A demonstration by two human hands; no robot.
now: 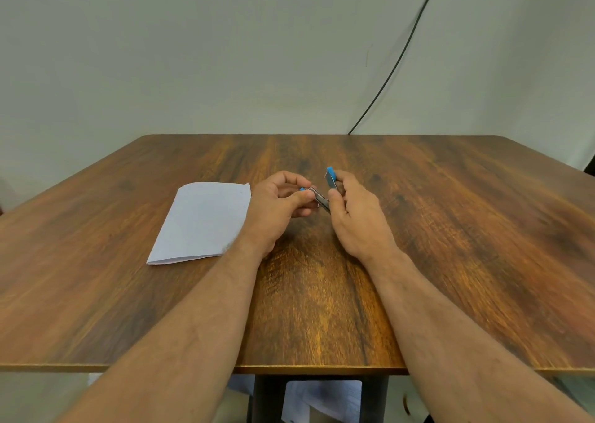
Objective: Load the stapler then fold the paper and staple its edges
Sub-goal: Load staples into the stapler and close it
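Loading is the step in hand: the stapler [323, 194], swung open, is held just above the table [450, 229] between both hands, the left hand [280, 202] pinching its lower blue end and the right hand [349, 206] gripping the raised top. The paper [203, 221] lies already folded just left of the left hand. Next, I judge, staples must sit in the channel and the top close; whether any are in is too small to tell.

table [450, 229]: glossy wood grain | paper [203, 223]: matt white | stapler [330, 182]: blue plastic, shiny metal

One stapler [325, 190], one folded paper [201, 221]
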